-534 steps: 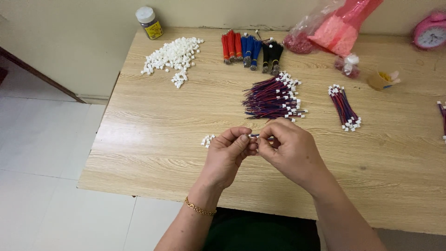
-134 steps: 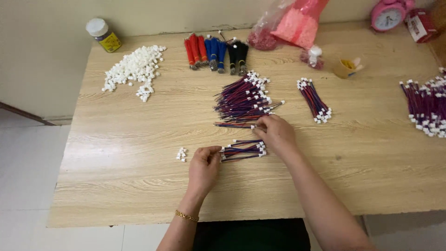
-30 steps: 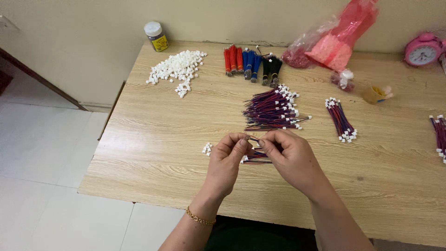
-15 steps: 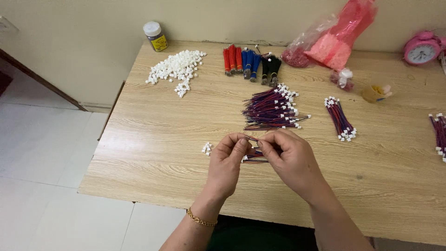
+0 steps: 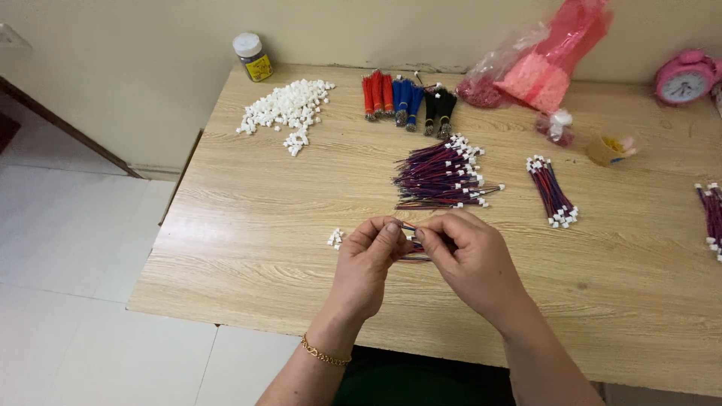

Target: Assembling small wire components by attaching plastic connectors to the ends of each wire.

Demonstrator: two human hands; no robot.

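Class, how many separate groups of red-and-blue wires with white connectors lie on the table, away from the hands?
3: a large pile mid-table, a small bundle to its right, another at the right edge, partly cut off.

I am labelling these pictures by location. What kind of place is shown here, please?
Probably a home or small workshop table used for hand assembly of wire leads. The wooden table carries a heap of small white connectors, a pile of red-and-blue wire leads, and a pink alarm clock, which suggests a room at home.

Home piecework setup, not a factory: plain wood-laminate worktop (image 5: 263, 225) against a bare wall, white tiled floor (image 5: 68, 248), pink alarm clock (image 5: 683, 77), loose piles of white connectors (image 5: 288, 113) and wire bundles (image 5: 442, 174).
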